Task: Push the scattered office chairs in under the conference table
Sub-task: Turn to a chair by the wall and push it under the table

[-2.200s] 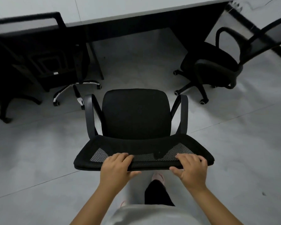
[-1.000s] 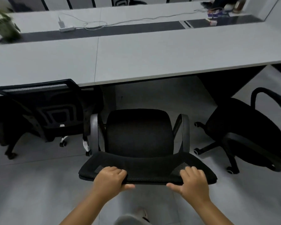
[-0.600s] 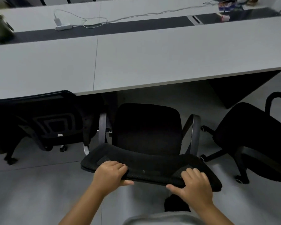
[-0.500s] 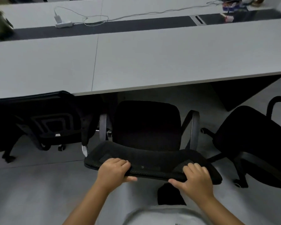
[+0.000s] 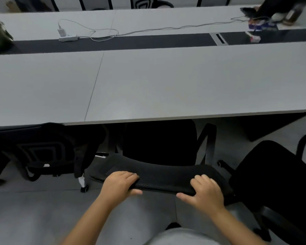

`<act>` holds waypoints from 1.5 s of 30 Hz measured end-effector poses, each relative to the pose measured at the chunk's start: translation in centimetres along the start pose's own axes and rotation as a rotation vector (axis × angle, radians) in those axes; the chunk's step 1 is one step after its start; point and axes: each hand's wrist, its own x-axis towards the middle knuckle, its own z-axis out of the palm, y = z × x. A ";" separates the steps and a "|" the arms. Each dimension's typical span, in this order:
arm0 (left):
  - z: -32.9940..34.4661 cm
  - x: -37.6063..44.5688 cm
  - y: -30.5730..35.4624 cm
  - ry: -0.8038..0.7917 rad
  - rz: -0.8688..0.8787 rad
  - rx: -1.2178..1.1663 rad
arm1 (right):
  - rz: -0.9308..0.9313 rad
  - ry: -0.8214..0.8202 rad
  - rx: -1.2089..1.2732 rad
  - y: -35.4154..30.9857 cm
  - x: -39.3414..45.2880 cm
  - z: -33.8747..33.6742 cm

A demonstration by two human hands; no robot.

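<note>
Left hand and right hand both grip the black chair backrest's top edge; no readable writing.

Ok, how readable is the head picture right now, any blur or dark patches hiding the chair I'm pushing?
Head view: dim, flat light; the chair seat merges into black shadow under the conference table, so its front edge is unreadable. Left hand and right hand on the backrest are fairly sharp. Far-edge clutter smears with motion blur; wide-angle bending shows at the table's edge.
</note>
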 end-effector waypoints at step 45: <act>4.1 13.4 -5.8 0.032 -0.049 0.015 | -0.102 0.059 0.049 8.5 17.1 5.4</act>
